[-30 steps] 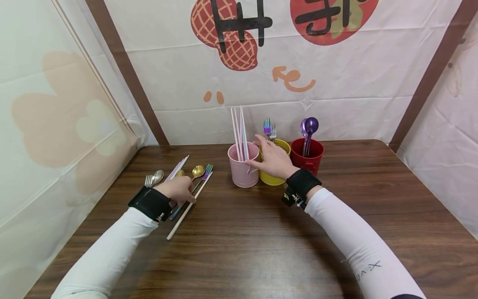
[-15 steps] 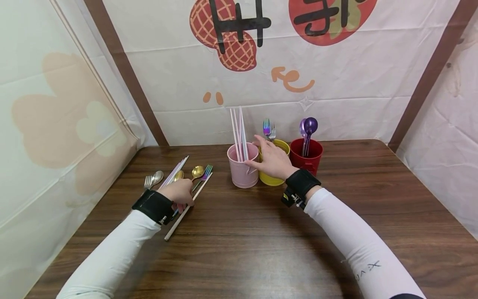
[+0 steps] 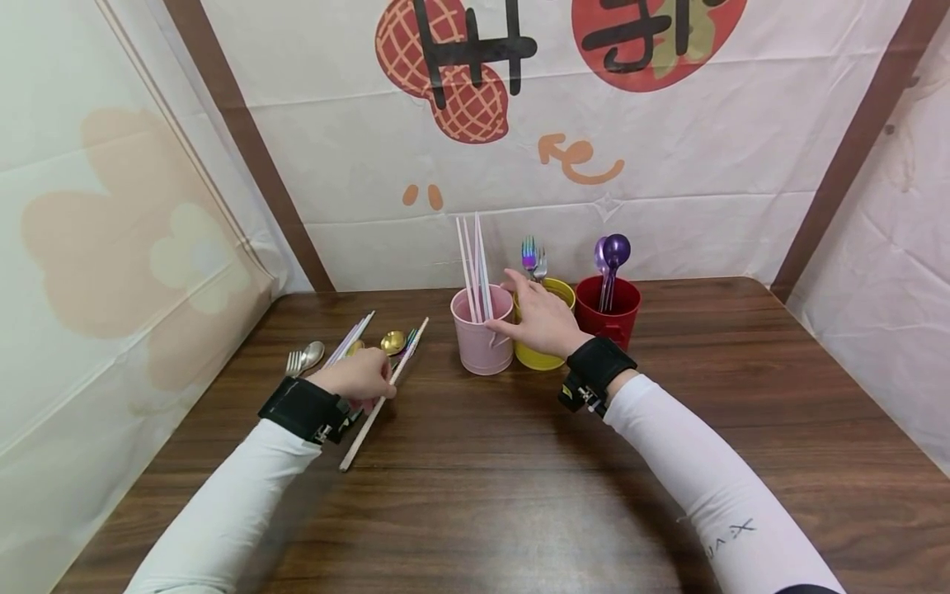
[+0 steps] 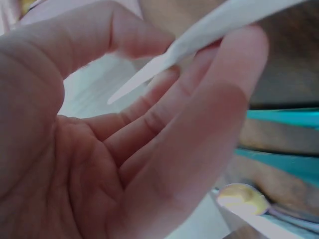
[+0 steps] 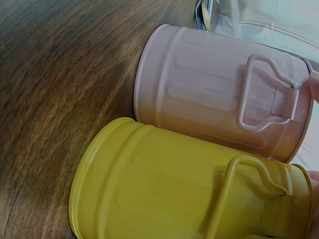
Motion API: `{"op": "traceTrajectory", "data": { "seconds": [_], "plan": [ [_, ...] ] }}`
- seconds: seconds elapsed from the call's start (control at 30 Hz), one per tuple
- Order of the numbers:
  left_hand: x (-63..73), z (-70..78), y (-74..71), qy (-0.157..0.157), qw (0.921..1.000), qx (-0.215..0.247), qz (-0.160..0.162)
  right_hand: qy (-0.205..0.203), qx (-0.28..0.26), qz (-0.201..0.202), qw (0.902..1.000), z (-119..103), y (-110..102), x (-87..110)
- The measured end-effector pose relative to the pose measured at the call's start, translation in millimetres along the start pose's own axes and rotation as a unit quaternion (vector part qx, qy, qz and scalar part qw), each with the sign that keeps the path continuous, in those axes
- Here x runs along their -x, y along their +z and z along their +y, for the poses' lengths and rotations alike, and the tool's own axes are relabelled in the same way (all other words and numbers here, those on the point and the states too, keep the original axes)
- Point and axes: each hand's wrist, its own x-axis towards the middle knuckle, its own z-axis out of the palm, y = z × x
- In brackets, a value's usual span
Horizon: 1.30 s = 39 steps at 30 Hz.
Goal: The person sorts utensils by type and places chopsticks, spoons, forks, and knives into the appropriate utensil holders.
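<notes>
You have a whitish chopstick [image 3: 362, 437], a pink cup [image 3: 484, 351], a yellow cup [image 3: 540, 361], a red cup [image 3: 622, 318], a purple spoon [image 3: 616, 248], a gold spoon [image 3: 392, 342], white sleeves [image 3: 230, 495] and a brown, wood-grained desk [image 3: 475, 511].

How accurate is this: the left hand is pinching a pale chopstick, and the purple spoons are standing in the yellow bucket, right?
Not quite. The purple spoons stand in the red bucket, not the yellow bucket, as the head view shows. The left hand is indeed pinching a pale chopstick.
</notes>
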Motion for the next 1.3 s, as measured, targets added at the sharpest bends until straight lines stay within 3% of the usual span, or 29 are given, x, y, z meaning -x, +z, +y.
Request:
{"op": "traceTrajectory", "data": {
  "seconds": [0.17, 0.3, 0.4, 0.5, 0.63, 0.87, 1.1, 1.3],
  "plan": [
    [4.5, 3.3, -14.0, 0.031, 0.9978, 0.047, 0.037, -0.006, 0.005, 0.005, 1.0, -1, 1, -0.5],
    [8.1, 7.4, -24.4, 0.061, 0.991, 0.075, 0.092, -0.005, 0.007, 0.003, 1.0, -1, 1, -1.0],
    [9.1, 11.1, -30.9, 0.087, 0.9799, 0.1, 0.149, -0.002, 0.006, 0.0, 1.0, -1, 1, -1.4],
    [8.1, 15.8, -35.8, 0.112, 0.9625, 0.125, 0.213, 0.001, 0.005, -0.002, 1.0, 0, 1, -1.5],
    [5.8, 23.1, -41.5, 0.143, 0.9314, 0.147, 0.301, 0.002, 0.005, -0.003, 1.0, -1, 0, -1.4],
    [1.3, 41.5, -53.2, 0.178, 0.8654, 0.214, 0.417, 0.003, 0.004, -0.004, 1.0, 0, 0, -0.7],
    [-3.0, 58.1, -66.0, 0.204, 0.8016, 0.291, 0.481, 0.004, 0.005, -0.003, 1.0, 1, 1, -0.6],
    [-6.1, 69.6, -71.0, 0.235, 0.7498, 0.351, 0.509, 0.003, 0.007, -0.002, 1.0, 1, 1, -1.0]
  ]
}}
